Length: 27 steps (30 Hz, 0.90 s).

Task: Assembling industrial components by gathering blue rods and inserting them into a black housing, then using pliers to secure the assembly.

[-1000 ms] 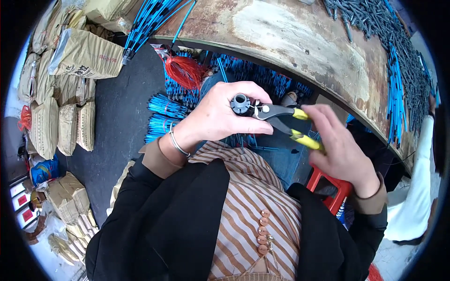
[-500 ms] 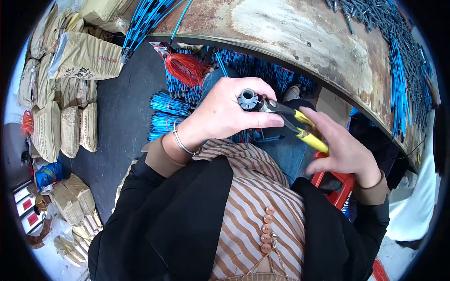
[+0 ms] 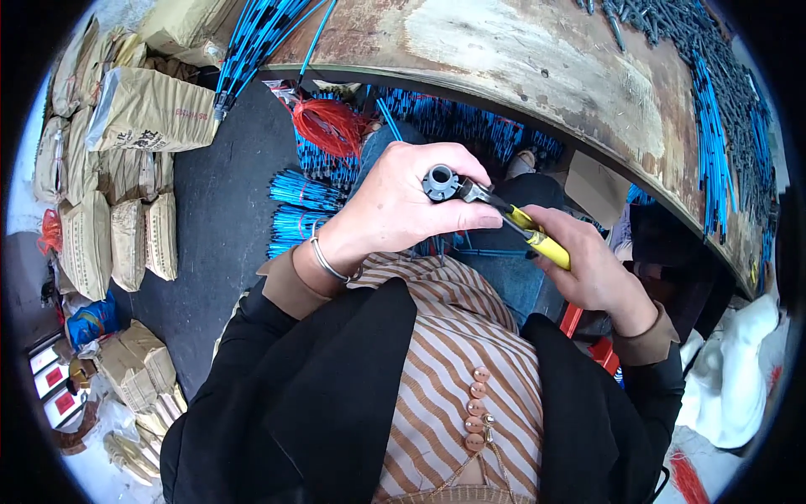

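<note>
Head view: the left fingers pinched around a dark, hollow-topped part, its round mouth facing up between the forefinger on the far side and the thumb on the near side; the other left fingertips were hidden below. The right hand's fingers wrapped the yellow-handled pliers, pressing the handles close together, while the metal head sat just right of the round mouth. Whether its jaws gripped anything could not be told. The left hand and right hand worked above the person's lap, on the near side of the wooden table. The likeliest trouble, as I judged it, was a slip: a hard squeeze with the nose off-centre could skid off and nip the left thumb, which lay just beside the tool. Too loose a left hold could let the part twist, and too much force might crack its notched rim. Left of the lap lay bundled blue rods, with a red tuft farther off; paper sacks stood at far left, and a heap of dark pieces covered the table's far right
</note>
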Available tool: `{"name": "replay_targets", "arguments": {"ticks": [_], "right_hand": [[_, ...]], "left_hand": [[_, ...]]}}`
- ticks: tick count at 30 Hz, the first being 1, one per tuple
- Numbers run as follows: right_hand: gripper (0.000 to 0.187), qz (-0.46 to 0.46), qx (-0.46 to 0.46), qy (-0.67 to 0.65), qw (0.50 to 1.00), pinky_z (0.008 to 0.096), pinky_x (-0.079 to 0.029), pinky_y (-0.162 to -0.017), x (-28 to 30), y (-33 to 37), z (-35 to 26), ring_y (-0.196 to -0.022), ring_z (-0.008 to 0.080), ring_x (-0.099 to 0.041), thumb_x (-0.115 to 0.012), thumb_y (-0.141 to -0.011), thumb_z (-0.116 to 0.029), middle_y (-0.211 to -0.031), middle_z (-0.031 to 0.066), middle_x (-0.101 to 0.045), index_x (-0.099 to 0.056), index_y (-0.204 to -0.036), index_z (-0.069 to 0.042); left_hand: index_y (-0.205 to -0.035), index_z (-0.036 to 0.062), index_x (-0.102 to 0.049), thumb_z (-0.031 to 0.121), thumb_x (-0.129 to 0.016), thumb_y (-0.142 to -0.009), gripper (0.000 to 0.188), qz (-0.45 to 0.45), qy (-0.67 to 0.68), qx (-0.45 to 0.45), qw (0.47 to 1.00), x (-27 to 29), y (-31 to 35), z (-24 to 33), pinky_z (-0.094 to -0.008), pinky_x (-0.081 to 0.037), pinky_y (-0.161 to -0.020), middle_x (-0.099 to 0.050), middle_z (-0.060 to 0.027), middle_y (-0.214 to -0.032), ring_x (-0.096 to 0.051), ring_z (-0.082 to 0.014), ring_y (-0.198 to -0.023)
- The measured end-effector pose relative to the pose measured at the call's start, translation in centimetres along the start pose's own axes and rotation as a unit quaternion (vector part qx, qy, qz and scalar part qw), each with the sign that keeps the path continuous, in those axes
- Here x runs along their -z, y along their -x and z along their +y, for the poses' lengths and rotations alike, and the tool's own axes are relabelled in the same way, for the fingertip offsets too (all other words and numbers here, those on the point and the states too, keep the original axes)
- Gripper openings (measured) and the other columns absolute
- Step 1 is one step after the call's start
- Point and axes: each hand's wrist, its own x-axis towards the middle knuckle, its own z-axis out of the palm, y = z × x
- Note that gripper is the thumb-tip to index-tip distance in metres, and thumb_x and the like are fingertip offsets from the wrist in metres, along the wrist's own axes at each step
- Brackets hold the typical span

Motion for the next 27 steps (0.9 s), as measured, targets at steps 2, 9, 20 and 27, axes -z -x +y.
{"name": "replay_targets", "arguments": {"ticks": [2, 9, 20, 27], "right_hand": [[0.053, 0.034, 0.013, -0.009, 0.999, 0.0355, -0.046, -0.075, -0.8, 0.1, 0.2, -0.086, 0.0309, -0.059, -0.058, -0.07, 0.005, -0.105, 0.0167, -0.06, -0.048, -0.121, 0.002], [0.049, 0.021, 0.04, 0.01, 0.999, 0.0342, -0.047, -0.07, 1.2, 0.4, -0.6, -0.08, 0.03, -0.06, -0.057, -0.07, 0.007, -0.099, 0.0159, -0.062, -0.05, -0.118, 0.002], [0.036, -0.025, -0.089, -0.142, 0.986, 0.0355, -0.047, -0.057, 1.7, 0.1, -1.9, -0.061, 0.0294, -0.059, -0.055, -0.074, 0.006, -0.082, 0.0155, -0.065, -0.054, -0.11, 0.003], [0.024, -0.084, -0.164, -0.045, 0.982, 0.0229, -0.04, -0.048, 4.6, 0.0, -4.7, -0.05, 0.0125, -0.052, -0.053, -0.078, 0.007, -0.066, 0.0054, -0.058, -0.057, -0.102, 0.001]], "left_hand": [[-0.086, 0.0024, -0.065, 0.003, -0.078, -0.064, 0.026, -0.001, 0.006, -0.004, 1.0, 0.0, 0.0, 0.0, -0.0213, -0.041, -0.054, -0.063, -0.004, -0.071, -0.052, -0.01, -0.057], [-0.086, 0.0026, -0.065, 0.001, -0.078, -0.064, 0.026, 0.007, 0.023, -0.018, 1.0, -0.3, -0.1, 0.2, -0.0213, -0.041, -0.054, -0.062, -0.0039, -0.071, -0.051, -0.0099, -0.057], [-0.083, 0.0024, -0.065, 0.002, -0.078, -0.064, 0.023, 0.004, 0.022, 0.018, 1.0, -0.1, -0.2, -0.1, -0.0213, -0.041, -0.055, -0.063, -0.0035, -0.07, -0.051, -0.0098, -0.057], [-0.08, 0.0023, -0.066, 0.005, -0.08, -0.062, 0.023, 0.026, -0.05, 0.028, 0.998, -1.1, -0.9, 0.6, -0.0213, -0.042, -0.055, -0.062, -0.0032, -0.069, -0.052, -0.0098, -0.057]]}}
